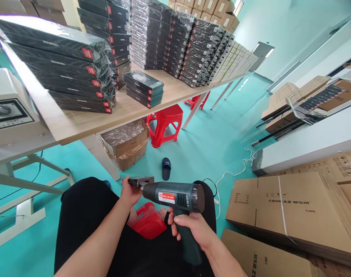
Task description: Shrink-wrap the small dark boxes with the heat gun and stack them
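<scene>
My right hand is wrapped round the handle of a dark green heat gun with a red and white label. Its nozzle points left, close to a small dark box. That box is gripped by my left hand, and I see it nearly edge-on, so most of its faces are hidden. Both hands are above my lap, over a red plastic stool on the floor between my legs.
A wooden table ahead bears stacks of film-wrapped black boxes and a short stack of small boxes. At left stands a machine with a dial. Large cartons flank my right; a white cable crosses the floor.
</scene>
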